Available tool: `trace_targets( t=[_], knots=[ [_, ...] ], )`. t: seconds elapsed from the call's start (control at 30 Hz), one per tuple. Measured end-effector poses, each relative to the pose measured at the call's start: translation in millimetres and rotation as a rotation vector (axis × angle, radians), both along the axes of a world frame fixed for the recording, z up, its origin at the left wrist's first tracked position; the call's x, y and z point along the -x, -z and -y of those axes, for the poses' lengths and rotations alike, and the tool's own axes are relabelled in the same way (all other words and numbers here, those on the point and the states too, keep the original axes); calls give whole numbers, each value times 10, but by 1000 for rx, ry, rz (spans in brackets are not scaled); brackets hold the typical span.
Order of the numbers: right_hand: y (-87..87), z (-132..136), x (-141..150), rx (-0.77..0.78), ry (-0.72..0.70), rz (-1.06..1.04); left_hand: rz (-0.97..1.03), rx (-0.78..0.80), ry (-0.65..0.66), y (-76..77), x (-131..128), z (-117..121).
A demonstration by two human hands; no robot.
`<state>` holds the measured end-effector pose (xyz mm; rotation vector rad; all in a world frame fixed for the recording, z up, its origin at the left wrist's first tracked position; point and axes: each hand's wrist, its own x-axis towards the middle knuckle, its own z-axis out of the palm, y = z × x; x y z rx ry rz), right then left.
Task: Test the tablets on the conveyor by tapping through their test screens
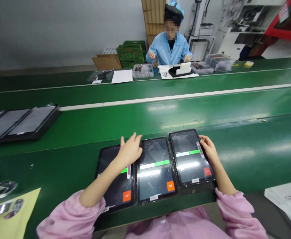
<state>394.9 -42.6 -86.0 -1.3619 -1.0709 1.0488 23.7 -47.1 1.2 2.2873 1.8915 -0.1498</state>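
Three black tablets lie side by side in front of me, each lit with a green bar and an orange-red "Fail" box. My left hand [130, 151] is over the upper part of the left tablet [117, 194], fingers spread and pointing toward the middle tablet [156, 181]. That hand holds nothing, and its forearm hides part of the left screen. At the right tablet [186, 142], my right hand [209, 150] grips the upper right edge with bent fingers. A volume slider shows on the screen near that edge. Fingertips behind the tablet's side are hidden.
A dark tray of grey-covered panels [27, 122] sits at left. Yellow paper [13, 215] with shiny parts lies lower left, white sheets [288, 202] lower right. Across the green benches, a person in blue [170, 49] works beside a clear parts box [143, 71] and stacked plastic trays [220, 62].
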Motion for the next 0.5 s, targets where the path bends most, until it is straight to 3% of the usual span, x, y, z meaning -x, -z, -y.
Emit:
trace_targets(
  t=[0.1,0.17,0.3,0.5],
  knots=[
    [2,-12,11,-12,4,-17,90,12,266,-20,-356,14],
    [-4,-11,1,-11,-8,-26,132,49,369,-25,-585,2],
    [-16,-4,-45,18,-70,-42,112,152,446,-18,-813,-53],
    [3,-11,-74,16,-86,-35,42,121,483,18,-780,-80]
  ],
)
